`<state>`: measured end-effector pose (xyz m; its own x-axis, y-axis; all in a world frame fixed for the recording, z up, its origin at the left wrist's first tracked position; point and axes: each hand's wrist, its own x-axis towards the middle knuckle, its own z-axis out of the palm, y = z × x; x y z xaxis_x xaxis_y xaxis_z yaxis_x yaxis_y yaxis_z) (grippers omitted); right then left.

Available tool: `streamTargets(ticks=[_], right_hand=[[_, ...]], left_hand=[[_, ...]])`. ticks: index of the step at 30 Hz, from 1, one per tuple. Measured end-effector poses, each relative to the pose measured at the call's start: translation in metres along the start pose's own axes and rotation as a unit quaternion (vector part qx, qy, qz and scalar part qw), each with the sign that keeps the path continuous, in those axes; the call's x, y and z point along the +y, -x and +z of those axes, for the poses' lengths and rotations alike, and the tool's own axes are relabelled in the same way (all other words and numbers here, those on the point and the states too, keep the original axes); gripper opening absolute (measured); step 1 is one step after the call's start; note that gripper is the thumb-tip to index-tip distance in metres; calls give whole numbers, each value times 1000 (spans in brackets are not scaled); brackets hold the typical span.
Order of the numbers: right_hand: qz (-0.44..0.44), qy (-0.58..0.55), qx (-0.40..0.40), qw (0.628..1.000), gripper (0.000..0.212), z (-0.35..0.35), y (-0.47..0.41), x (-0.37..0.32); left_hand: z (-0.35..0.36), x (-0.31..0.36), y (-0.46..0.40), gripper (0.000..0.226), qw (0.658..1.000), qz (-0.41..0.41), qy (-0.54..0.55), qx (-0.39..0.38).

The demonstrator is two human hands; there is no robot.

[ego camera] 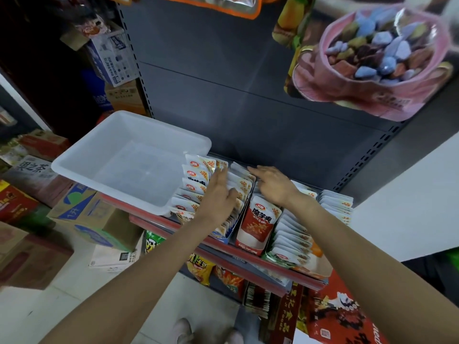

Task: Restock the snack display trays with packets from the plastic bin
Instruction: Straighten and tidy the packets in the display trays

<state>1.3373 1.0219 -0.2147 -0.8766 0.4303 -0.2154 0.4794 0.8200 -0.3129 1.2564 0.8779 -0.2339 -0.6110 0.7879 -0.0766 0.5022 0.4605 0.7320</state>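
Both hands, left hand [218, 192] & right hand [272, 184], flat on tray packets [238, 187] beside bin [129, 160].

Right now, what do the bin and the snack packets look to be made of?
Bin: translucent whitish plastic, smooth and slightly frosted; the box beneath shows faintly through it. Snack packets: probably glossy plastic or foil film, printed white and orange, with glare on their faces.

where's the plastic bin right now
In the head view, the plastic bin sits empty at the shelf's left end, its right edge overlapping the leftmost packet row.
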Motion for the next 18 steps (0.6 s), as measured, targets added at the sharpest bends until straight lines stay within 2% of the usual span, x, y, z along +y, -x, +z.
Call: streamTargets(ticks=[5, 6, 9, 11, 14, 18], right_hand=[[-13, 31, 23, 999, 53, 3, 0, 3], [-8, 20, 37, 999, 53, 4, 3, 4], [26, -37, 60, 997, 55, 4, 16, 5], [51, -54, 45, 996, 58, 3, 23, 8], [60, -64, 10, 996, 63, 4, 32, 12], [58, -74, 18, 995, 65, 3, 41, 16]], left_hand=[[-7, 13, 0, 55, 997, -62, -50, 21], [-6, 13, 3, 60, 995, -71, -62, 12], [0, 14, 6, 99, 985, -111, -128, -42], [5, 16, 5, 108, 970, -114, -207, -60], [11, 15, 6, 93, 955, -91, -282, -12], [21, 22, 12, 83, 947, -109, -299, 40]])
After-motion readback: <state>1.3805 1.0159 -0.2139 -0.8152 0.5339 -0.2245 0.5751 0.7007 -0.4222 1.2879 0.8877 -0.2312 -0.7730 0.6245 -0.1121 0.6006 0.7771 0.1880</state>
